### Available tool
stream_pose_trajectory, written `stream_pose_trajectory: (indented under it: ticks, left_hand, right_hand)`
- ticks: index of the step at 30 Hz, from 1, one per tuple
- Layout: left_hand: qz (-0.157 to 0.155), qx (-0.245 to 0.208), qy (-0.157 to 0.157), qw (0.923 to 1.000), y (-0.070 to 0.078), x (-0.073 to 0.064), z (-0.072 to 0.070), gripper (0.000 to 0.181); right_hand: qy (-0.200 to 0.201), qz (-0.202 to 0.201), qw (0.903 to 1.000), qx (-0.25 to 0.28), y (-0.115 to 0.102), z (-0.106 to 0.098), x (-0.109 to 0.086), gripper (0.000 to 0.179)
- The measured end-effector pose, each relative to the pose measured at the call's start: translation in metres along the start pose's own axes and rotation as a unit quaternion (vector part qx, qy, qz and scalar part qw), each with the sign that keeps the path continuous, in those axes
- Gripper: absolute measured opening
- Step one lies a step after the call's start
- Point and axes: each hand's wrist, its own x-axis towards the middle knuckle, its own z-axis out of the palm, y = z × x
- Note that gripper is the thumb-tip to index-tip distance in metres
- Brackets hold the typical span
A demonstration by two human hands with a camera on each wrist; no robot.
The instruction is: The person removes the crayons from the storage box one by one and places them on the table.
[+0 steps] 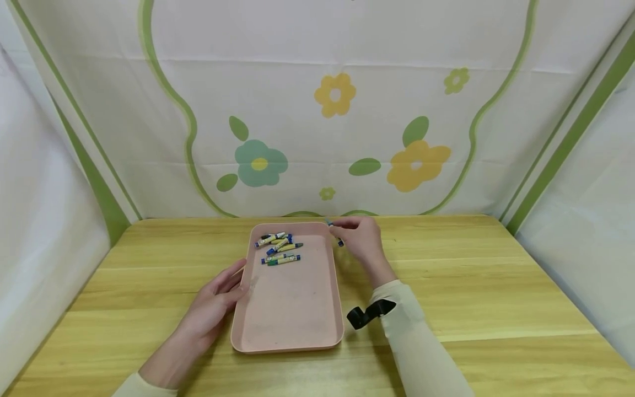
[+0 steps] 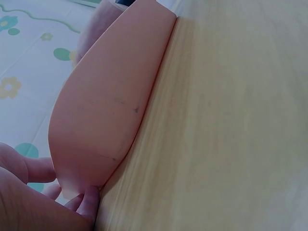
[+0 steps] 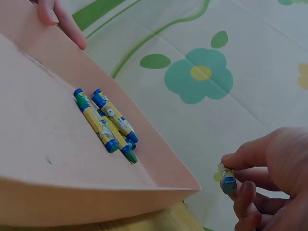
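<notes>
A pink tray (image 1: 290, 314) lies lengthwise on the table, its long side toward the left hand. Several crayons (image 1: 285, 259) in yellow wrappers with blue bands lie in a loose pile near its far left part. My left hand (image 1: 208, 309) grips the tray's left wall, thumb at the rim and fingers along the outside. Beside the far right corner, just outside the rim, my right hand (image 1: 359, 240) pinches one crayon (image 3: 228, 182) between thumb and fingertips. In the right wrist view its blue-green end shows, while the fingers hide part of it.
The wooden table (image 1: 471, 298) ends at a white cloth backdrop (image 1: 297, 94) with printed flowers, close behind the tray's far edge. White cloth also hangs at both sides. A black camera mount (image 1: 369, 314) on the right wrist juts out near the tray's right wall.
</notes>
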Motion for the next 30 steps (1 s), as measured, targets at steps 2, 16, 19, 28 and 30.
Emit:
stream_pose_trajectory:
  ticks: [2,16,19,28,30]
  left_hand:
    - [0.0,0.0,0.0,1.0,0.0,0.0,0.0,0.067]
    - [0.001,0.004,-0.002,1.0,-0.001,0.0,-0.001,0.066]
    - [0.0,0.005,-0.001,1.0,-0.002,0.0,-0.002,0.066]
    - [0.0,0.004,0.0,1.0,-0.002,0.0,-0.001,0.066]
    - [0.001,0.003,-0.001,1.0,-0.002,0.001,-0.001,0.066]
  right_hand:
    - [0.005,-0.002,1.0,0.002,0.002,-0.002,0.001,0.018]
    - [0.028,0.031,0.9991,0.01,0.013,-0.022,0.009,0.02]
    - [0.029,0.035,0.9989,0.016,0.016,-0.025,0.009,0.021]
    - [0.039,0.039,0.9985,0.002,0.03,-0.025,0.015,0.021]
    - [0.04,0.046,0.9981,-0.001,0.034,-0.025,0.015,0.021]
